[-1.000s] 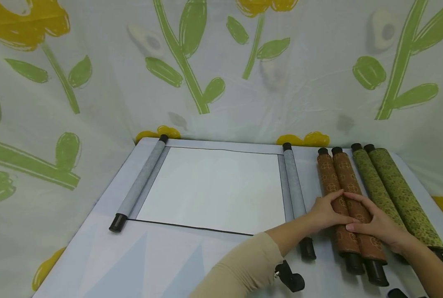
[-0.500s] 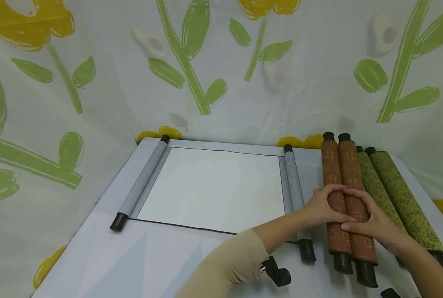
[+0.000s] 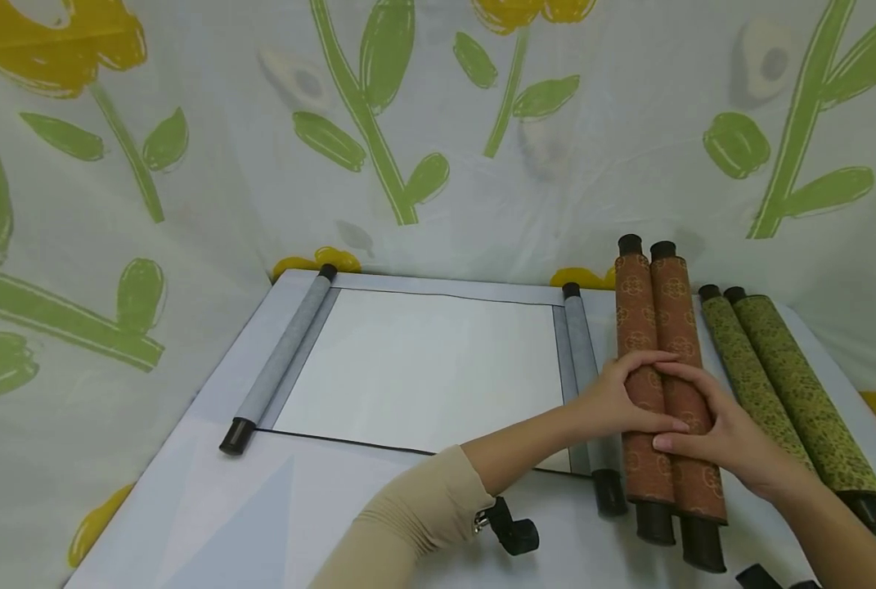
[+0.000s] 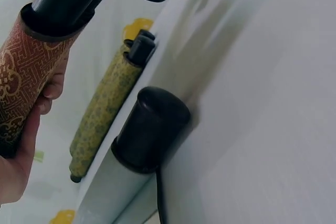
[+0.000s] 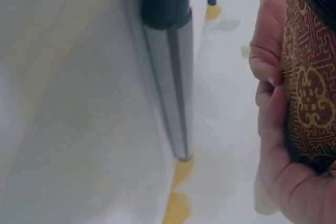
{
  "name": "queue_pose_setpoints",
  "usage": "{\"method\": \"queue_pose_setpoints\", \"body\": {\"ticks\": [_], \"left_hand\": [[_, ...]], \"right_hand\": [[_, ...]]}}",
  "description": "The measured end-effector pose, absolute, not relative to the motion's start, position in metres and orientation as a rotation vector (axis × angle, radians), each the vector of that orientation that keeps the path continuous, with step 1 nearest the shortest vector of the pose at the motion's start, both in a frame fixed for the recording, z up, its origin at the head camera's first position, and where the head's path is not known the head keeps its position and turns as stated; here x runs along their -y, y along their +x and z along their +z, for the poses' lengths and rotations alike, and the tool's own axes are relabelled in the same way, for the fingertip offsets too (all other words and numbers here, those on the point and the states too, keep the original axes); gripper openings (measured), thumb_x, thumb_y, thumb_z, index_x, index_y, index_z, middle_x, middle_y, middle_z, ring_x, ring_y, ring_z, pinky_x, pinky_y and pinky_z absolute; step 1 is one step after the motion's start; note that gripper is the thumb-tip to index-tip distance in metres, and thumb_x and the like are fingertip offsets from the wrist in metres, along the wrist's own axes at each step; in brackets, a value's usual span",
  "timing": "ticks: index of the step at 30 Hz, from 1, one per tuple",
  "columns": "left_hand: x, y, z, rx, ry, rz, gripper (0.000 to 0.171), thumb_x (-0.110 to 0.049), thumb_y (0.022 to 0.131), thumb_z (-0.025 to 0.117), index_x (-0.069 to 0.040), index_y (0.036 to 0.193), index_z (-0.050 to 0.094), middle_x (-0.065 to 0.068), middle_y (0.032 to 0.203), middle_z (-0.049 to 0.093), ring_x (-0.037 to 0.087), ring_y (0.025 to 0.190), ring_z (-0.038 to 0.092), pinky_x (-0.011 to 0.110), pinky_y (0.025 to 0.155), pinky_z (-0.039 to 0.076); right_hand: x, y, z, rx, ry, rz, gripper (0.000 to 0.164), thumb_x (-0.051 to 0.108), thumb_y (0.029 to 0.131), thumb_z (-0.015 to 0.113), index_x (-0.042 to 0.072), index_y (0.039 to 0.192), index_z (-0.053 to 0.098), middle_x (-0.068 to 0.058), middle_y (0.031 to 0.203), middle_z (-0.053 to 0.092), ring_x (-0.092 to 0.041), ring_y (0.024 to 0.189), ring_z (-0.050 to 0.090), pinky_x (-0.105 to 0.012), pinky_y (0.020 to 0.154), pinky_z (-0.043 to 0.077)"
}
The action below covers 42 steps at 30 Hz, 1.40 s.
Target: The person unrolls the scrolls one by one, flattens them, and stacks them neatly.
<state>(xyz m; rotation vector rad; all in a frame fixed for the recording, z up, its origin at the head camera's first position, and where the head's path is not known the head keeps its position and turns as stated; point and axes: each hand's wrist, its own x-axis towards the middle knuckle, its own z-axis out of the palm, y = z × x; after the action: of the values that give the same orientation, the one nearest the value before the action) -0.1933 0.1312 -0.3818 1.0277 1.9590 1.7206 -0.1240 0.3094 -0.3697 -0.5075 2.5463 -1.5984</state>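
Observation:
In the head view, a brown scroll (image 3: 675,307) with a gold pattern is rolled up on two black-ended rollers lying side by side. It is held tilted above the table's right part. My left hand (image 3: 625,397) grips its left roll, and my right hand (image 3: 732,438) grips the right roll. Both thumbs and fingertips meet near the middle. Close up, the brown scroll (image 4: 31,64) and one black end knob (image 4: 68,1) show in the left wrist view. Fingers curl along the brown scroll (image 5: 315,98) in the right wrist view.
A grey-edged scroll lies unrolled on the table, its blank white sheet (image 3: 423,372) between two grey rollers (image 3: 283,348). To the right lies a rolled green patterned scroll (image 3: 809,393). Flowered cloth (image 3: 224,123) hangs behind. A black device (image 3: 514,532) sits by my left sleeve.
Both hands have raised the brown scroll from the table and carried it left, toward the grey scroll's right roller. The grey and green scrolls have stayed put.

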Motion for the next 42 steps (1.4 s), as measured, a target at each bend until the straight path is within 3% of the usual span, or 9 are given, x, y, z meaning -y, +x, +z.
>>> {"method": "queue_pose_setpoints", "body": {"ticks": [7,11,16,23,26,31,37,42], "left_hand": [[-0.113,-0.192,-0.378,-2.008,1.024,1.746,0.067,-0.011,0.079,0.075,-0.017,0.139,0.045,-0.010,0.140,0.044,-0.003,0.119,0.042,0.018,0.094,0.039],[-0.101,-0.191,-0.375,-2.021,0.996,1.760,0.067,-0.013,0.079,0.076,-0.018,0.138,0.045,-0.012,0.138,0.044,-0.003,0.119,0.042,0.019,0.094,0.039],[-0.083,-0.193,-0.371,-2.074,1.017,1.774,0.067,-0.014,0.077,0.078,-0.019,0.136,0.047,-0.011,0.136,0.047,-0.002,0.117,0.043,0.020,0.094,0.040],[-0.061,-0.193,-0.368,-2.208,0.876,1.715,0.064,-0.026,0.077,0.079,-0.033,0.133,0.049,-0.012,0.131,0.043,0.003,0.115,0.040,0.025,0.089,0.041],[-0.054,-0.194,-0.368,-2.187,0.849,1.774,0.061,-0.024,0.078,0.078,-0.032,0.132,0.051,-0.011,0.132,0.043,0.004,0.118,0.040,0.026,0.091,0.041],[-0.046,-0.193,-0.373,-2.138,0.813,1.893,0.060,-0.018,0.078,0.078,-0.029,0.132,0.053,-0.010,0.131,0.044,0.004,0.116,0.044,0.024,0.091,0.042],[-0.036,-0.191,-0.379,-2.094,0.784,1.920,0.060,-0.015,0.078,0.077,-0.026,0.132,0.052,-0.005,0.130,0.047,0.007,0.111,0.050,0.025,0.087,0.046],[-0.027,-0.192,-0.380,-2.034,0.794,1.928,0.063,-0.012,0.079,0.076,-0.025,0.134,0.050,-0.004,0.132,0.048,0.009,0.106,0.055,0.027,0.085,0.049]], "right_hand": [[-0.289,-0.124,-0.363,-2.693,-0.491,-1.453,0.084,0.000,0.080,0.072,0.019,0.147,0.026,0.014,0.135,0.029,0.008,0.106,0.043,-0.025,0.072,0.048],[-0.275,-0.126,-0.359,-2.708,-0.463,-1.434,0.083,0.005,0.080,0.073,0.021,0.147,0.027,0.005,0.140,0.028,0.008,0.111,0.037,-0.024,0.077,0.045],[-0.256,-0.131,-0.354,-2.643,-0.465,-1.511,0.080,0.006,0.081,0.073,0.021,0.147,0.029,-0.006,0.142,0.029,0.002,0.110,0.042,-0.028,0.077,0.048],[-0.236,-0.137,-0.350,-2.597,-0.519,-1.545,0.081,0.007,0.078,0.076,0.023,0.145,0.033,-0.005,0.145,0.031,-0.003,0.119,0.038,-0.028,0.083,0.045],[-0.228,-0.140,-0.350,-2.571,-0.539,-1.568,0.082,0.006,0.077,0.077,0.022,0.145,0.034,-0.006,0.146,0.031,-0.011,0.123,0.038,-0.035,0.087,0.044],[-0.215,-0.145,-0.352,-2.569,-0.501,-1.598,0.078,0.010,0.076,0.079,0.015,0.142,0.037,-0.014,0.146,0.032,-0.034,0.127,0.036,-0.053,0.090,0.040],[-0.205,-0.149,-0.354,-2.551,-0.495,-1.597,0.074,0.012,0.075,0.080,0.009,0.138,0.040,-0.016,0.142,0.037,-0.034,0.114,0.048,-0.040,0.084,0.047],[-0.200,-0.150,-0.357,-2.497,-0.522,-1.653,0.074,0.010,0.075,0.080,0.010,0.138,0.040,-0.016,0.139,0.039,-0.031,0.110,0.049,-0.040,0.082,0.047]]}}
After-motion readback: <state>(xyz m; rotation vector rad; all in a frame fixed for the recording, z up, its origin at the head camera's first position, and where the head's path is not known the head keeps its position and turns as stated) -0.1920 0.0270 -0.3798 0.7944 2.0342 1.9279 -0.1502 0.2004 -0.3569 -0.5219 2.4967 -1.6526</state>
